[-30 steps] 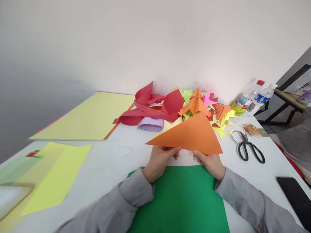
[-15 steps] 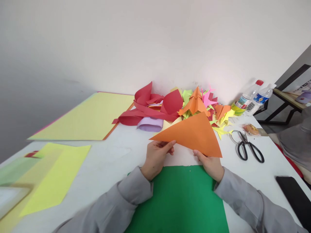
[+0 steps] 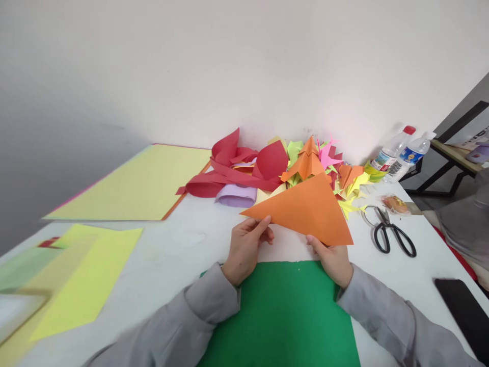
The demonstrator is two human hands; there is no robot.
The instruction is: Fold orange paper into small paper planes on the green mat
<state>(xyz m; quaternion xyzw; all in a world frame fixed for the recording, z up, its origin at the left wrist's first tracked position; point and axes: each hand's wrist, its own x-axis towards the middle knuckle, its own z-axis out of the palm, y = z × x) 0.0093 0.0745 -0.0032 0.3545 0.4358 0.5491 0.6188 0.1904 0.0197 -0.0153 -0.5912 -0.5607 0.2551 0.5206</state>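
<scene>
Orange paper [image 3: 301, 210], folded to a triangle, is in both hands in the head view, tilted up before the far edge of the table [image 3: 175, 250]. The left hand [image 3: 246, 250] pinches its lower edge near the left point, thumb on top, fingers closed behind. The right hand [image 3: 334, 260] grips the same edge near the right corner, thumb pressed flat, fingers mostly hidden. A green sheet [image 3: 290, 311] lies below the wrists, towards the near edge. Along the far edge sit red paper loops [image 3: 272, 163] and folded paper pieces [image 3: 305, 162]; at the far right corner, 2 bottles [image 3: 382, 160]. Scissors [image 3: 385, 219] and a flat black object [image 3: 462, 311] lie along the right edge.
</scene>
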